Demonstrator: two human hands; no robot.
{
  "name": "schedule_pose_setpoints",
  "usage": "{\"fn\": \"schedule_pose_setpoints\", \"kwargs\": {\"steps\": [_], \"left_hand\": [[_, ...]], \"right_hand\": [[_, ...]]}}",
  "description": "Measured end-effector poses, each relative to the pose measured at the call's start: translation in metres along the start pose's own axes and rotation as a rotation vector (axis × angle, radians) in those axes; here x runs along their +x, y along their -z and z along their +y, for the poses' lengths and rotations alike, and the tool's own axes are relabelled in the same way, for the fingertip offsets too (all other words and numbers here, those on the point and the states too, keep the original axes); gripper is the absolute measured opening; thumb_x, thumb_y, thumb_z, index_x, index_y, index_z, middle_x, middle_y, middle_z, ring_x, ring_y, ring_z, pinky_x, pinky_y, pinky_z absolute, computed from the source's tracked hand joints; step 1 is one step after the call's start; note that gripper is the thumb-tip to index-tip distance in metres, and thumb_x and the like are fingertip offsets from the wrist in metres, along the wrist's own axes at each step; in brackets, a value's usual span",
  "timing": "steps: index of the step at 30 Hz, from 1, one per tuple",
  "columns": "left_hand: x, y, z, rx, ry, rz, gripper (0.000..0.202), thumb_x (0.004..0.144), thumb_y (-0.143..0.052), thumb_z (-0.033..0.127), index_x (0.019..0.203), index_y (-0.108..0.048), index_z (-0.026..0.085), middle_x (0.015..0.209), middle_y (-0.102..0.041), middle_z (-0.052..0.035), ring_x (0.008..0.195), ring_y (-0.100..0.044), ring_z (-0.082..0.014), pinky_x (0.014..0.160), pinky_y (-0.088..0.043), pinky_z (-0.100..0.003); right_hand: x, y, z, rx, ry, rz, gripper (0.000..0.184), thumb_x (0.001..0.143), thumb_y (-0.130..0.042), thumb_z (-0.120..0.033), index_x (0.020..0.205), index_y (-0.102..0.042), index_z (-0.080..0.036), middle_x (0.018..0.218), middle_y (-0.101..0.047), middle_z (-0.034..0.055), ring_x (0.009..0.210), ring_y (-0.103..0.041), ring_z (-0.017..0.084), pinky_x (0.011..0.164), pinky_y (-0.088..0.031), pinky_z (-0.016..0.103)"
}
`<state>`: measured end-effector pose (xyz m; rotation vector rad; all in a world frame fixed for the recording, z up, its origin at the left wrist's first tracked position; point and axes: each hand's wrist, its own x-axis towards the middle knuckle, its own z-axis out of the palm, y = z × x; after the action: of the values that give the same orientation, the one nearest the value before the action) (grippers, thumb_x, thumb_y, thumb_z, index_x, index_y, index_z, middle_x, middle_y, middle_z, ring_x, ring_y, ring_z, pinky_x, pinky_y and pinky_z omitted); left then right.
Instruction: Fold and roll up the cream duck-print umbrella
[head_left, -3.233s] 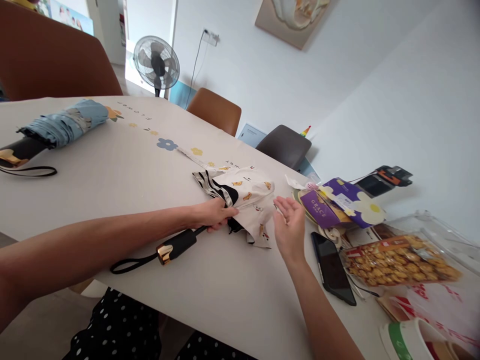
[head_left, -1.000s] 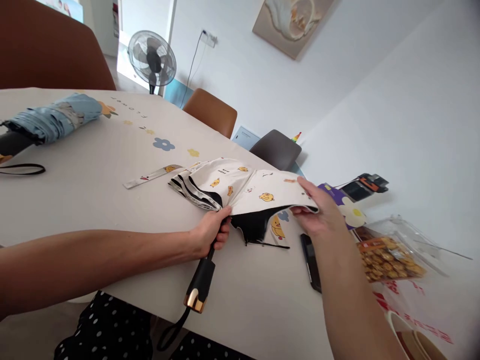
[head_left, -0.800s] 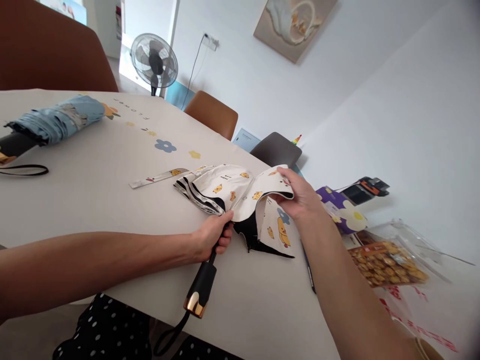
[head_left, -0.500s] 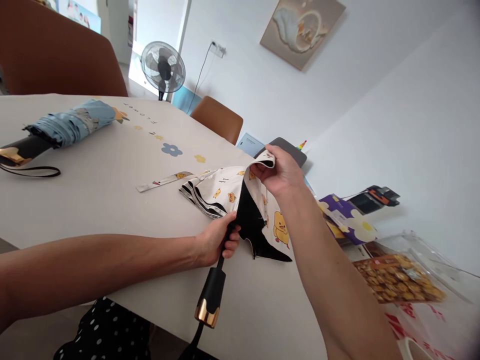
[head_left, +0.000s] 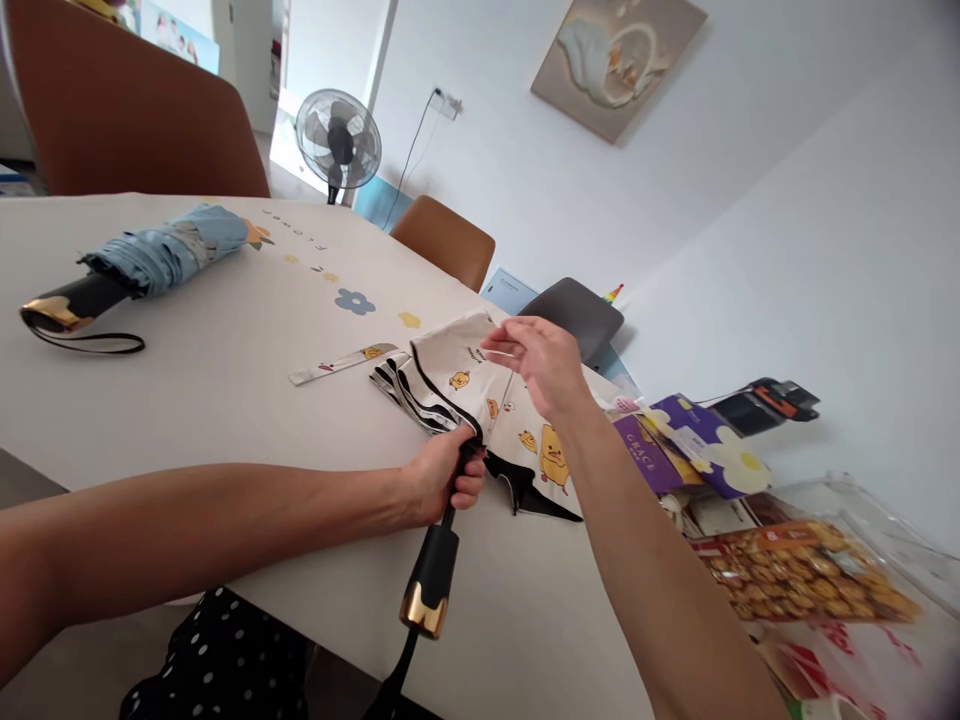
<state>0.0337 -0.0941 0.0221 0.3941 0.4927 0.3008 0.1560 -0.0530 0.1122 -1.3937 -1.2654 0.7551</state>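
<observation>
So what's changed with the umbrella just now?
The right hand took a panel of the duck-print umbrella, lifted it up and over toward the left, then let go; it now hovers open above the fabric. The black handle swung from pointing left to pointing at the person. The left hand kept its grip on the shaft; the blue umbrella lay unmoved.
</observation>
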Motion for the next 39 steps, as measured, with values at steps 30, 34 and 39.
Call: {"fn": "schedule_pose_setpoints", "kwargs": {"steps": [30, 34, 39], "left_hand": [[-0.002, -0.004, 0.002, 0.155, -0.082, 0.07, 0.03, 0.08, -0.057, 0.042, 0.076, -0.04, 0.017, 0.06, -0.038, 0.0053, 0.04, -0.024, -0.0009, 0.034, -0.012, -0.013], [0.001, 0.0, 0.003, 0.116, -0.052, 0.065, 0.029, 0.085, -0.049, 0.044, 0.077, -0.039, 0.018, 0.059, -0.037, 0.0059, 0.039, -0.024, -0.0007, 0.034, -0.012, -0.012], [0.003, 0.003, 0.006, 0.082, -0.006, 0.029, 0.032, 0.086, -0.046, 0.046, 0.075, -0.039, 0.017, 0.057, -0.033, 0.007, 0.038, -0.023, -0.0009, 0.033, -0.011, -0.013]], "right_hand": [[-0.065, -0.001, 0.105, -0.587, 0.26, 0.016, 0.044, 0.092, -0.033, -0.037, 0.131, -0.046, -0.022, 0.142, -0.038, 0.006, 0.136, -0.023, 0.021, 0.111, -0.016, 0.049], [-0.068, 0.002, 0.095, -0.369, 0.215, 0.187, 0.042, 0.093, -0.029, -0.036, 0.121, -0.055, -0.019, 0.13, -0.053, 0.0072, 0.124, -0.044, 0.019, 0.106, -0.03, 0.04], [-0.071, 0.021, 0.069, -0.431, 0.234, 0.206, 0.027, 0.084, -0.045, -0.029, 0.104, -0.062, -0.021, 0.112, -0.064, 0.0058, 0.108, -0.056, 0.021, 0.096, -0.041, 0.039]]}}
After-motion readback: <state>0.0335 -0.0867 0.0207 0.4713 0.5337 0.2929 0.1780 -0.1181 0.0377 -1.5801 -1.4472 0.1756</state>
